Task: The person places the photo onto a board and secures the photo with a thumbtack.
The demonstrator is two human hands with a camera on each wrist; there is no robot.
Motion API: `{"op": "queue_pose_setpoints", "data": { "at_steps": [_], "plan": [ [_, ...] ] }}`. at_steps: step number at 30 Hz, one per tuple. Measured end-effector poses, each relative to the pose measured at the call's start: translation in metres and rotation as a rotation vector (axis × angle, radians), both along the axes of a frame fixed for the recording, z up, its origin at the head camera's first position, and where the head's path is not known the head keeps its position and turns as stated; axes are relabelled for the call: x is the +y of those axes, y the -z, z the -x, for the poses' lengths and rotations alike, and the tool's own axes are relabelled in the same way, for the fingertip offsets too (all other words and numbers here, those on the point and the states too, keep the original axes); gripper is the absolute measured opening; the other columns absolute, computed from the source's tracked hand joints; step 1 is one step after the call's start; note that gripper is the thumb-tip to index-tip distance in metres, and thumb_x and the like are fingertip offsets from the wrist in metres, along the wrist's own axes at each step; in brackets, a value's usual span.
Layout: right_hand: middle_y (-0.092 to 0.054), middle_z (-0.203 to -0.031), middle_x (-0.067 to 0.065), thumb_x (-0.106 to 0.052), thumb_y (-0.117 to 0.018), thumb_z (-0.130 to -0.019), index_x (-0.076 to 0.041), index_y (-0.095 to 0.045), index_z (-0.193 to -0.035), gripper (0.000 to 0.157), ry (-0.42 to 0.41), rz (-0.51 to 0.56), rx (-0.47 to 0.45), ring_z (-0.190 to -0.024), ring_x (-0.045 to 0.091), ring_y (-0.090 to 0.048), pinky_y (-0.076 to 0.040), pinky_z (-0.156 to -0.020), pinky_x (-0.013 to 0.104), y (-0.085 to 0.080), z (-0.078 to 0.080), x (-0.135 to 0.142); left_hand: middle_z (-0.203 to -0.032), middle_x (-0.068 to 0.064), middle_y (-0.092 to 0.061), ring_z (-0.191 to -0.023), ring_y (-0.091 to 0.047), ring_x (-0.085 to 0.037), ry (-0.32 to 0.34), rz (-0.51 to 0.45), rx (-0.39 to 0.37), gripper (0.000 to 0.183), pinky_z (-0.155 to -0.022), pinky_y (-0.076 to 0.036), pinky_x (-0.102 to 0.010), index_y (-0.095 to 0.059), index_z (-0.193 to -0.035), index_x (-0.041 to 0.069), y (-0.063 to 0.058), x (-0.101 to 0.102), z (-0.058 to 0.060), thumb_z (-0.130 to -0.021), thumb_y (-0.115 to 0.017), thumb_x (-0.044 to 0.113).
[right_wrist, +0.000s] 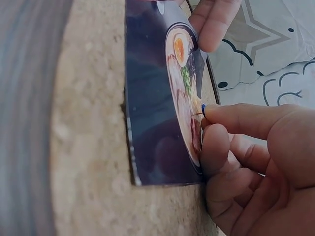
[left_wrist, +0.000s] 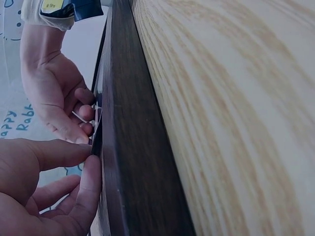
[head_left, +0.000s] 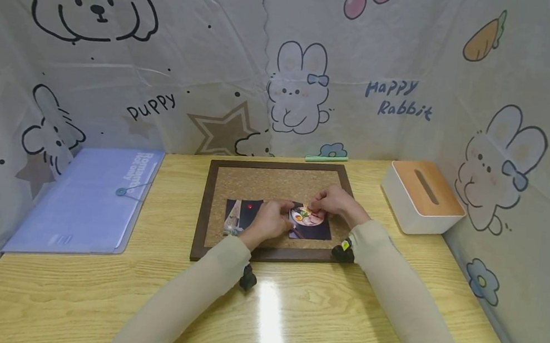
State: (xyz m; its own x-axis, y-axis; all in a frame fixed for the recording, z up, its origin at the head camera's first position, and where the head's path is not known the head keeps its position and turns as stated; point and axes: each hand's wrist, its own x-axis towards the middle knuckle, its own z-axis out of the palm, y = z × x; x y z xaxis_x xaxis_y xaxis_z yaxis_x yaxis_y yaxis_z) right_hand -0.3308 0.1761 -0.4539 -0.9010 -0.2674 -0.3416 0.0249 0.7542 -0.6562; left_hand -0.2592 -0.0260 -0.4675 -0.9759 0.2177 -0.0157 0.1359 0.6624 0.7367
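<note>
A cork board (head_left: 274,180) with a dark brown frame lies on the table. My left hand (head_left: 271,221) pinches the left edge of a photo (head_left: 317,233) of a noodle bowl with egg, between thumb and index finger; the left wrist view shows this pinch edge-on. In my right hand (head_left: 336,200) a blue push pin (right_wrist: 204,109) is pinched between finger and thumb. Its needle points at the bowl picture, and whether the tip has entered the photo I cannot tell. Left of it, a second photo (head_left: 235,219) lies on the cork with a red push pin (head_left: 250,206) near its top, partly covered by my left hand.
On the left lies a translucent blue document folder (head_left: 85,202) with a string closure. A white tissue box (head_left: 413,217) with a wooden lid stands on the right. A green stick-like object (head_left: 326,159) lies behind the board, against the printed curtain (head_left: 217,48).
</note>
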Motion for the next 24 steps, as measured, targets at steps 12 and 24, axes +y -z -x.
{"op": "queue_pose_setpoints", "data": {
  "at_steps": [12,24],
  "plan": [
    [-0.063,-0.060,-0.004,-0.019,-0.070,-0.091,-0.007,-0.069,-0.083,0.014,0.026,-0.021,0.006,-0.056,0.008,-0.058,-0.041,-0.052,0.021,-0.0003,0.0016,-0.0054,-0.129,-0.013,-0.068,-0.124,-0.061,-0.027,-0.004,0.017,0.010,0.050,-0.107,-0.046,-0.040,-0.065,-0.131,0.004,-0.0023,0.0001,0.0000,-0.082,-0.076,0.006],
    [-0.066,-0.066,0.000,-0.017,-0.066,-0.092,-0.004,-0.072,-0.094,0.014,0.017,0.019,0.040,-0.061,0.010,-0.059,-0.046,-0.055,0.022,-0.0003,-0.0053,0.0033,-0.132,-0.012,-0.066,-0.129,-0.057,-0.031,0.021,0.095,0.068,0.040,-0.110,-0.044,-0.044,-0.070,-0.123,0.003,-0.0081,0.0026,-0.0069,-0.083,-0.075,0.007]
  ]
}}
